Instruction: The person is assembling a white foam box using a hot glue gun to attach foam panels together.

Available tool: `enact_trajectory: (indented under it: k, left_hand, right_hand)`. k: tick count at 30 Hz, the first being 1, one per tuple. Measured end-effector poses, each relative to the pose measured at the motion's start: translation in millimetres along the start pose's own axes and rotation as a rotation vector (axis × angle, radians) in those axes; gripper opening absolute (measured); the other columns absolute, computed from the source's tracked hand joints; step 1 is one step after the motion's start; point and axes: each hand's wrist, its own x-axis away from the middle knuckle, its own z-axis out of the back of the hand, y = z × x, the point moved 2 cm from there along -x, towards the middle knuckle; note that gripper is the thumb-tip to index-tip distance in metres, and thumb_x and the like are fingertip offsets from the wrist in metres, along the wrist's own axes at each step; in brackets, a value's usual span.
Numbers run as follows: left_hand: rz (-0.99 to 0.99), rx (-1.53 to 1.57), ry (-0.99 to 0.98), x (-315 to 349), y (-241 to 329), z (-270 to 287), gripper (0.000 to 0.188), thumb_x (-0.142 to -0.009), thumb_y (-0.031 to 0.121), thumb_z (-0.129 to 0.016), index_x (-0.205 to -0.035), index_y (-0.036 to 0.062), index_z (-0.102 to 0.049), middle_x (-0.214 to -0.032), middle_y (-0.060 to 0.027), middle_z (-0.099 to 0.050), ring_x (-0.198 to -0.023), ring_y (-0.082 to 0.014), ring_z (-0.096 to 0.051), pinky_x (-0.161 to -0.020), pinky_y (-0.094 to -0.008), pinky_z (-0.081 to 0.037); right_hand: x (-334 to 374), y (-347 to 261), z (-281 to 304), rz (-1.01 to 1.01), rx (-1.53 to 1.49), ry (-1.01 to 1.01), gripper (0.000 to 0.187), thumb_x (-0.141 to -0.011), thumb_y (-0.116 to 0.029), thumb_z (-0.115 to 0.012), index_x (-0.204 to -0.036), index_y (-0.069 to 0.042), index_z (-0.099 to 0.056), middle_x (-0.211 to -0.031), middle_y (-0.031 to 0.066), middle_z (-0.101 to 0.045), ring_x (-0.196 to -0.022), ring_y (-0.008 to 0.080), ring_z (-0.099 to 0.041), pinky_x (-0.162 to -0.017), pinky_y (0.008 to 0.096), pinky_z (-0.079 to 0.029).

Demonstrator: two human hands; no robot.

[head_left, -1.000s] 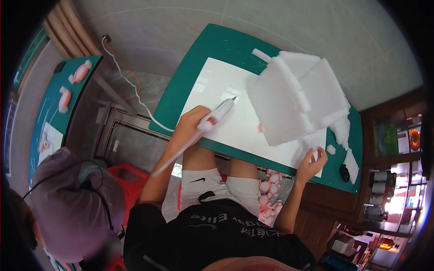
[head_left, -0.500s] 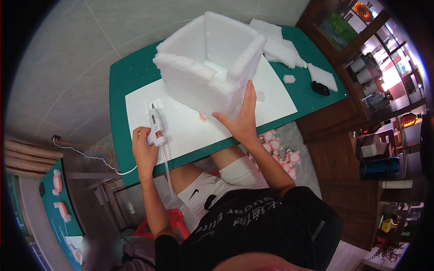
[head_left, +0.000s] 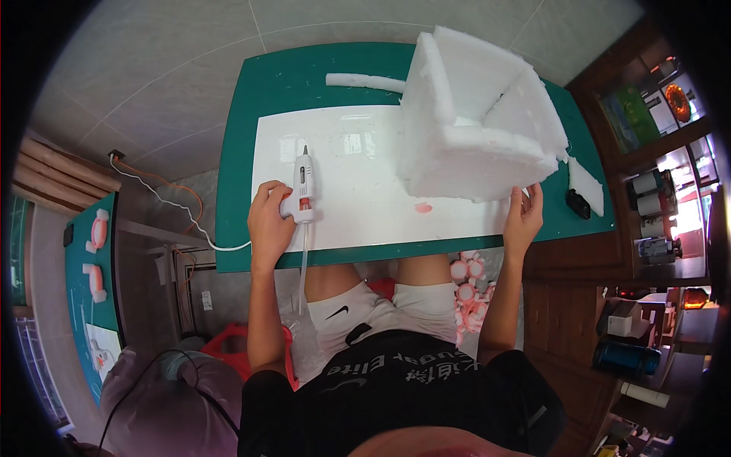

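A white foam box with an open top, built of thick panels with rough edges, stands on the right part of a glossy white board. My right hand is at its near right bottom corner, with the fingers stretched up and slightly apart; the fingertips reach the box's edge without gripping it. My left hand is wrapped round the handle of a white glue gun. The gun lies on the board with its nozzle pointing away from me, and a clear glue stick sticks out of its back end.
The board lies on a green table. A foam strip lies left of the box; a foam piece and a black object lie right. The gun's white cord runs left. Pink-and-white pieces lie on the floor.
The foam box has shifted right and turned on the board, uncovering a foam strip. My right hand has moved right, off the box's side to its bottom corner. The whole view has swung.
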Motion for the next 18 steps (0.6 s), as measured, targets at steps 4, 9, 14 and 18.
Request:
enact_trajectory:
  k: [4, 9, 14, 18]
  left_hand:
    - [-0.004, 0.002, 0.007, -0.1, 0.5, -0.4, 0.032, -0.067, -0.006, -0.066, -0.098, 0.0032, -0.065, -0.110, -0.0083, -0.062, -0.092, -0.0325, -0.063, -0.077, -0.0384, -0.050]
    - [-0.017, 0.006, -0.004, 0.3, 0.8, -3.2, 0.027, -0.072, 0.002, -0.074, -0.097, 0.0030, -0.065, -0.110, -0.0081, -0.062, -0.091, -0.0315, -0.063, -0.076, -0.0374, -0.050]
    - [0.001, -0.010, 0.015, 0.8, -6.1, 0.5, 0.028, -0.074, 0.010, -0.078, -0.098, 0.0028, -0.065, -0.110, -0.0081, -0.062, -0.091, -0.0303, -0.063, -0.076, -0.0369, -0.050]
    - [-0.008, -0.012, -0.017, -2.5, -5.2, -0.5, 0.030, -0.073, 0.007, -0.077, -0.099, 0.0022, -0.064, -0.110, -0.0085, -0.062, -0.093, -0.0298, -0.063, -0.079, -0.0357, -0.050]
  right_hand:
    - [-2.3, 4.2, -2.0, 0.003, 0.002, 0.025, 0.042, -0.098, -0.012, -0.063, -0.131, 0.010, -0.051, -0.124, 0.0188, -0.062, -0.102, 0.0179, -0.064, -0.088, 0.0299, -0.053]
    - [-1.1, 6.4, 1.9, 0.067, 0.080, 0.104, 0.034, -0.096, -0.008, -0.063, -0.125, 0.010, -0.057, -0.113, 0.0177, -0.066, -0.096, 0.0209, -0.067, -0.080, 0.0314, -0.056]
    - [-5.9, 15.1, 6.7, 0.083, 0.111, 0.114, 0.033, -0.097, -0.008, -0.062, -0.123, 0.010, -0.058, -0.112, 0.0166, -0.066, -0.093, 0.0199, -0.067, -0.077, 0.0309, -0.056]
    - [-17.9, 35.3, 27.9, 0.013, 0.013, 0.175, 0.033, -0.097, -0.009, -0.061, -0.125, 0.008, -0.058, -0.115, 0.0152, -0.065, -0.094, 0.0185, -0.065, -0.076, 0.0307, -0.057]
